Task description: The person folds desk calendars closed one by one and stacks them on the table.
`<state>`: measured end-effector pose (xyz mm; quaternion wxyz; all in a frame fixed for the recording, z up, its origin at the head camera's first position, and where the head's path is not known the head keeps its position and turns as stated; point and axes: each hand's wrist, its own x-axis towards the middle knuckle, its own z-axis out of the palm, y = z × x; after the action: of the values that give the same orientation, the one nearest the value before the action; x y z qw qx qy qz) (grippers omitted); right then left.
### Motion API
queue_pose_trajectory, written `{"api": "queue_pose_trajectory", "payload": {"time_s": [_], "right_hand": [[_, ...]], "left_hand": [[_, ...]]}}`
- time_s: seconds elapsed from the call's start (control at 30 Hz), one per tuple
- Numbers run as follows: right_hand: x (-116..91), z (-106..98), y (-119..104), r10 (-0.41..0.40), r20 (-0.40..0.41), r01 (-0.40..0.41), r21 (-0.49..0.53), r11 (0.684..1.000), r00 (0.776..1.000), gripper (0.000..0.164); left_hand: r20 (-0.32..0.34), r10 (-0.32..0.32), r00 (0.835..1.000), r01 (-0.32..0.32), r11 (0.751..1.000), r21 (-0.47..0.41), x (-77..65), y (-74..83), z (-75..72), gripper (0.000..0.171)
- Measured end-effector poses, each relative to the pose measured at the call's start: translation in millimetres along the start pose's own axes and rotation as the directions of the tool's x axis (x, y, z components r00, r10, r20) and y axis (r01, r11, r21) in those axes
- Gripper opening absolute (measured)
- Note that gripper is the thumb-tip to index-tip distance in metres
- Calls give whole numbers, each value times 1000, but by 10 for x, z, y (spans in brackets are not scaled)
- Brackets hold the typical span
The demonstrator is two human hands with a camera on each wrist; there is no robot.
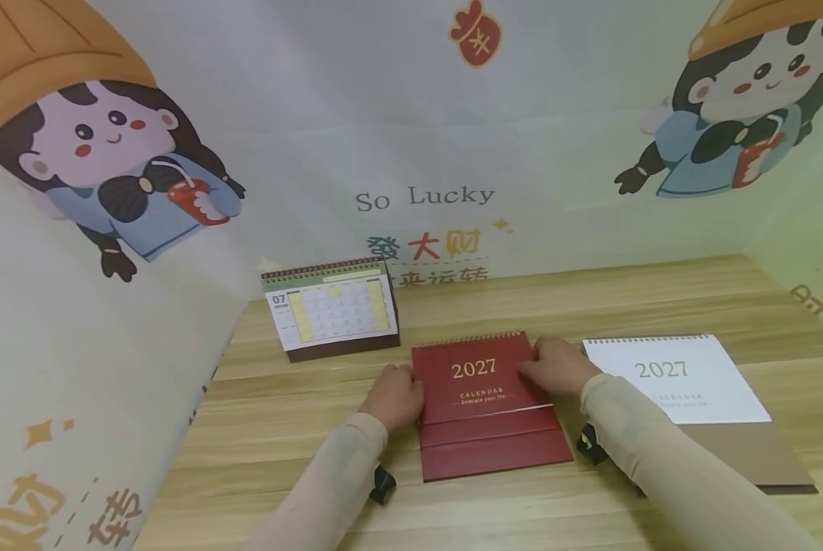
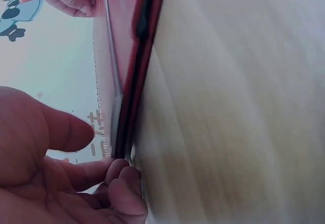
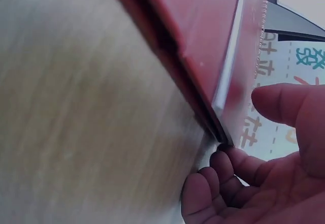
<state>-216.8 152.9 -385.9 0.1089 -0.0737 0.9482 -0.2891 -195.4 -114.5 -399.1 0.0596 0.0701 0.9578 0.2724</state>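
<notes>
A red desk calendar (image 1: 483, 383) marked 2027 lies flat on the wooden table, its spiral binding at the far edge and its base flap toward me. At its left edge, my left hand (image 1: 392, 396) holds the side with curled fingertips. My right hand (image 1: 561, 366) holds the opposite edge, its thumb reaching over the cover. The left wrist view shows curled fingers (image 2: 124, 186) at the calendar's edge, the thumb raised. On the other side, the right wrist view has fingers (image 3: 223, 170) tucked under the corner, with the thumb lifted.
A desk calendar (image 1: 335, 310) with a July page stands upright behind on the left. A white 2027 calendar (image 1: 680, 383) with a brown base lies to the right, close to my right forearm. Printed cloth walls (image 1: 301, 153) enclose the wooden table (image 1: 259, 459).
</notes>
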Motion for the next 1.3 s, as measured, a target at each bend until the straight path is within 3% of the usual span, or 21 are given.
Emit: {"api": "queue_pose_trajectory", "payload": {"time_s": [0.17,0.27,0.43,0.73,1.07,1.3], "right_hand": [[3,-21,4,31,-19,-30,67,997,999,24],[-4,-35,-11,41,-29,-37,135,990,999,33],[-11,-46,-31,25,-23,-21,195,981,999,51],[-57,-189,20,-30,-16,33,237,971,999,53],[-198,-522,164,-26,-21,30,253,967,999,55],[-339,-780,391,-21,-25,26,232,972,999,58]], "left_hand": [[3,-30,1000,31,992,-126,13,14,-20,24],[-3,-46,999,45,982,-185,9,30,-34,33],[-29,-55,998,49,981,-185,-4,42,-68,40],[-46,-12,999,1,973,-231,15,133,-111,40],[-79,38,996,-59,958,-282,78,455,-35,42],[-112,72,991,-109,922,-371,97,736,140,39]]}}
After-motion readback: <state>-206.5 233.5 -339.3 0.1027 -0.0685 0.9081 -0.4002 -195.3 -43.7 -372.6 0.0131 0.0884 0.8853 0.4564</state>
